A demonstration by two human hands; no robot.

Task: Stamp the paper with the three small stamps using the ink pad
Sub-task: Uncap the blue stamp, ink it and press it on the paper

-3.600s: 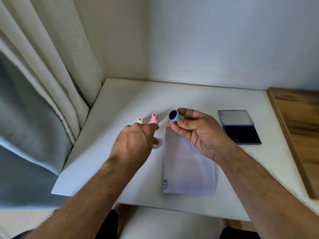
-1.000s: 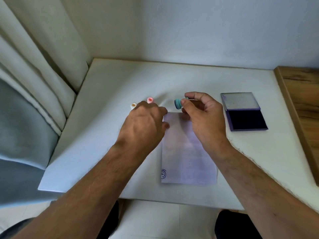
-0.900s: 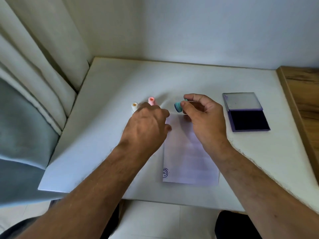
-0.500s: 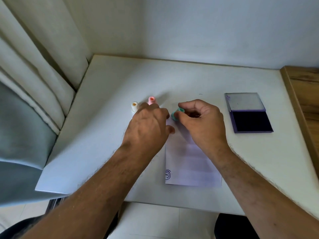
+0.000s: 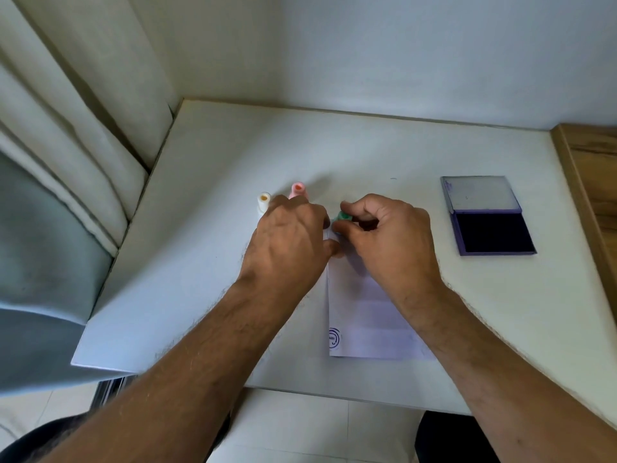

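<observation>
Green stamp [image 5: 343, 216] mostly hidden by hands (face unseen)

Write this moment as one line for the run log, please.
right hand: pinches green stamp at paper top | left hand: beside it, grip hidden | ink pad: open | marks: one

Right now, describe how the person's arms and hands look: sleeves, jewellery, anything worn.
Both forearms are bare to the frame's edge, with no sleeves in view. The left hand and right hand wear no gloves, and no rings, watch or bracelet show. The forearms are hairy.
</observation>
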